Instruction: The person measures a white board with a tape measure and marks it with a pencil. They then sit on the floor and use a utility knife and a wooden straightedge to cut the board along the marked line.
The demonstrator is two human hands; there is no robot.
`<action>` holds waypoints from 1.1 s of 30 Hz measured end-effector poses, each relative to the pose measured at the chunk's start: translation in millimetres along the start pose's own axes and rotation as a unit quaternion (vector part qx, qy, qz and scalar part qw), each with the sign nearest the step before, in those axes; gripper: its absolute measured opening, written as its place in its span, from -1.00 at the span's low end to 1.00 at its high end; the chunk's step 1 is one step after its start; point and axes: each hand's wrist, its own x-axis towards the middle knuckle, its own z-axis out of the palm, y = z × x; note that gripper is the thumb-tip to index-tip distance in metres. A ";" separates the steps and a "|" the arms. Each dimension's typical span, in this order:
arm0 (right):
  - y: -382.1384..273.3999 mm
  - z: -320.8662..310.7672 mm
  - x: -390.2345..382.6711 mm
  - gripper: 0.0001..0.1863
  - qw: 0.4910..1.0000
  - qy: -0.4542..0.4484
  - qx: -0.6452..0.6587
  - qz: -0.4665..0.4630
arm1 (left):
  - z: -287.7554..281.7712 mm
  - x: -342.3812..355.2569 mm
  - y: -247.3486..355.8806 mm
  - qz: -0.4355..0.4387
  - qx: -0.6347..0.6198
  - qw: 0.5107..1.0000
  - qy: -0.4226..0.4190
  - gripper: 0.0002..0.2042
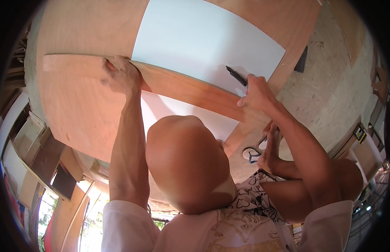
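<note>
A large plywood sheet point(77, 105) lies in front of me with a white panel point(203, 38) on it. A long, narrow wooden strip point(182, 84) crosses the white panel, which shows on both sides of it. My left hand point(122, 77) has its fingers curled over the strip's far edge, left of the panel. In my right hand point(259, 94) is a black pen point(236, 75), its end pointing up and left over the panel. That hand also rests against the strip near its right end. Whether the pen's tip touches anything is hidden by the hand.
My bent knee point(186, 164) rises close in front of the near panel part. My other foot point(268, 147) is on the concrete floor point(312, 96), beside a pair of flip-flops point(251, 155). A dark flat piece point(301, 61) lies right of the plywood. Wooden furniture parts point(48, 155) stand at left.
</note>
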 end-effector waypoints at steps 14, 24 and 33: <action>-6.4 -3.1 -1.8 -0.33 1.000 -0.004 -0.004 0.019 | 0.5 3.4 13.1 -0.052 0.029 0.998 -0.032 -0.34; -8.0 -0.6 3.2 -0.30 0.999 -0.007 -0.013 0.043 | -1.1 3.6 19.1 -0.057 -0.003 0.997 -0.045 -0.37; -15.8 -5.7 5.6 -0.29 0.997 -0.039 0.001 0.073 | -6.6 10.5 22.5 -0.076 -0.057 0.993 -0.065 -0.33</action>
